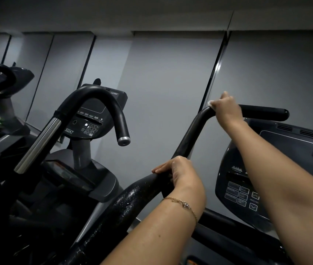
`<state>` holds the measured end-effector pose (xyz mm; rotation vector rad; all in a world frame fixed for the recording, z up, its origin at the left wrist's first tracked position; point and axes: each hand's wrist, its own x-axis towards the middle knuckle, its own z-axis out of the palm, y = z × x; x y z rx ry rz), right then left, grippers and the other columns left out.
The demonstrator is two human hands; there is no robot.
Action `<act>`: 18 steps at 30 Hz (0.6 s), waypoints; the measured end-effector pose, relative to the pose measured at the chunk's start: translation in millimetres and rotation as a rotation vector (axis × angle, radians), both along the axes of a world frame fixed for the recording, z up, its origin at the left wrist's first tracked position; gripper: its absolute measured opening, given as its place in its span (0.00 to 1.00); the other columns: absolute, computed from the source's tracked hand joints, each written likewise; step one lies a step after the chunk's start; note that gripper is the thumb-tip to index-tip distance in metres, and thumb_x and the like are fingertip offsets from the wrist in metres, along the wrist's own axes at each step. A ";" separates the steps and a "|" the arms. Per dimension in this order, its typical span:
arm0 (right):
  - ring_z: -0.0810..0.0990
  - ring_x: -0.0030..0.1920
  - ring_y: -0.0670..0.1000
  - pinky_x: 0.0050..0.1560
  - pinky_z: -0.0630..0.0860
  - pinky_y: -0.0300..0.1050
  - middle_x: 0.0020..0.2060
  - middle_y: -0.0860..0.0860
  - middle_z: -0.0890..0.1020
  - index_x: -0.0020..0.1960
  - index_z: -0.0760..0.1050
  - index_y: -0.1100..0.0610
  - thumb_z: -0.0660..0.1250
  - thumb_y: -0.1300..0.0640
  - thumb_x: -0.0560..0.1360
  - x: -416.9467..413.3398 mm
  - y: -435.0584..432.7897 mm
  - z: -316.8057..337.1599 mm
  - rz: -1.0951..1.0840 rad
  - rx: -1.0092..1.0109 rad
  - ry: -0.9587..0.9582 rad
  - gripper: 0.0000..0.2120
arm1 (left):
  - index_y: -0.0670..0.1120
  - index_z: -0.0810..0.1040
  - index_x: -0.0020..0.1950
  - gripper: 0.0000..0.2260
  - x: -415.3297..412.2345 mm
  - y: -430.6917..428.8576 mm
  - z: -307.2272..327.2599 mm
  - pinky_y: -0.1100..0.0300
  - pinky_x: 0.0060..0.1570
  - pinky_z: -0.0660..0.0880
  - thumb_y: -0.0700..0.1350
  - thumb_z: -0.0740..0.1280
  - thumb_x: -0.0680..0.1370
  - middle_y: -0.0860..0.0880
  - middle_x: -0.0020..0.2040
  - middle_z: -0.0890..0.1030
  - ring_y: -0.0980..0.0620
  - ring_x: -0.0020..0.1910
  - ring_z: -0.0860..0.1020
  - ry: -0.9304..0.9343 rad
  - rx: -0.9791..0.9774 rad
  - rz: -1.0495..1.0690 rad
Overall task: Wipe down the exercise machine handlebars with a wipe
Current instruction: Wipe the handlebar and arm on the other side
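Note:
A black padded handlebar (192,134) rises from the bottom centre, bends at the top and ends in a stub pointing right. Its lower stretch glistens with droplets. My left hand (178,170) grips the bar about halfway up, fingers curled over it, a thin gold bracelet on the wrist. My right hand (226,109) grips the bar at its upper bend, wrapped around a white wipe (211,102) of which only a small corner shows past the fingers.
The machine's console (277,169) with buttons sits right of the bar under my right forearm. A neighbouring machine stands left, with a hooked black handlebar (102,98), a chrome section (39,144) and its own console (92,115). Grey wall panels fill the background.

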<state>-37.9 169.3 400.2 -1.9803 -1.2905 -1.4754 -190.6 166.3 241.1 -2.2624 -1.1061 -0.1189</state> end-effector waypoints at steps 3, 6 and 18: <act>0.71 0.42 0.56 0.35 0.65 0.44 0.43 0.56 0.70 0.45 0.70 0.65 0.60 0.61 0.74 -6.0 5.6 -10.7 -0.008 0.039 0.034 0.06 | 0.34 0.80 0.52 0.10 -3.4 -5.7 -0.6 0.52 0.07 0.65 0.30 0.62 0.74 0.38 0.42 0.82 0.33 0.18 0.73 0.034 -0.003 0.002; 0.74 0.40 0.59 0.36 0.71 0.47 0.40 0.60 0.72 0.44 0.77 0.64 0.67 0.69 0.70 -10.8 7.1 -44.0 0.166 -0.243 -0.147 0.04 | 0.34 0.80 0.52 0.11 -4.8 -5.4 -0.4 0.52 0.07 0.66 0.31 0.61 0.74 0.35 0.33 0.77 0.32 0.13 0.70 0.020 0.013 0.006; 0.76 0.43 0.59 0.34 0.74 0.47 0.44 0.58 0.74 0.55 0.79 0.58 0.68 0.66 0.73 -9.3 -9.7 -82.5 0.287 -0.345 -0.189 0.12 | 0.36 0.80 0.54 0.11 -5.9 -6.6 -4.0 0.47 0.09 0.67 0.32 0.62 0.74 0.41 0.45 0.83 0.35 0.31 0.79 0.013 0.056 -0.014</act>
